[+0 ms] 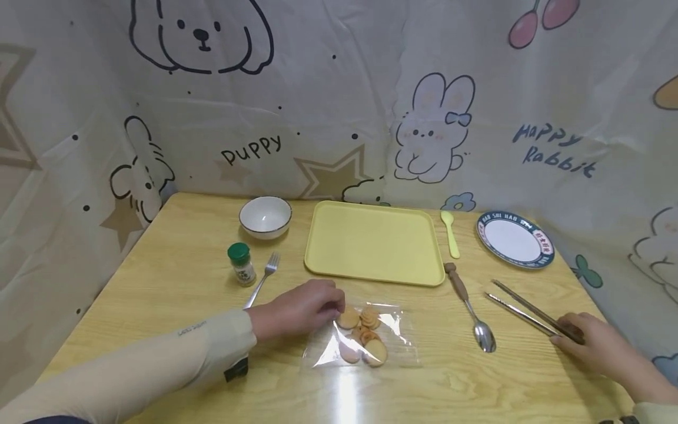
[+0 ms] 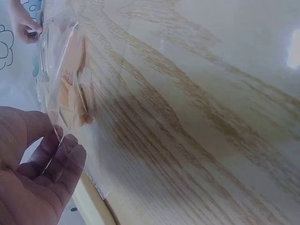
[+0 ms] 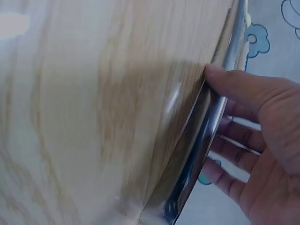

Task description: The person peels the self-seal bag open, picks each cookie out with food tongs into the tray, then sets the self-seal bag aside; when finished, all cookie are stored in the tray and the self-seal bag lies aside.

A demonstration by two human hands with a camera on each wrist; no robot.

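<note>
My left hand [image 1: 307,306] pinches the upper left edge of a clear plastic bag [image 1: 404,344] that lies on the table. Inside the bag are several round, flat, golden biscuits [image 1: 375,352]. The left wrist view has the thumb and fingertips together on the thin film of the bag [image 2: 61,84]. At the right side of the table, my right hand [image 1: 595,344] grips metal tongs [image 1: 521,312] near their joined end, and their tips point away to the upper left. In the right wrist view the thumb presses one side of the tongs [image 3: 194,136], with the fingers behind.
A yellow tray [image 1: 373,241] lies behind the bag. To its left are a white bowl [image 1: 265,218], a green-capped shaker [image 1: 241,265] and a fork [image 1: 271,266]. To its right are a yellow spoon [image 1: 450,234], a wooden-handled spoon [image 1: 483,335] and a blue-rimmed plate [image 1: 514,238].
</note>
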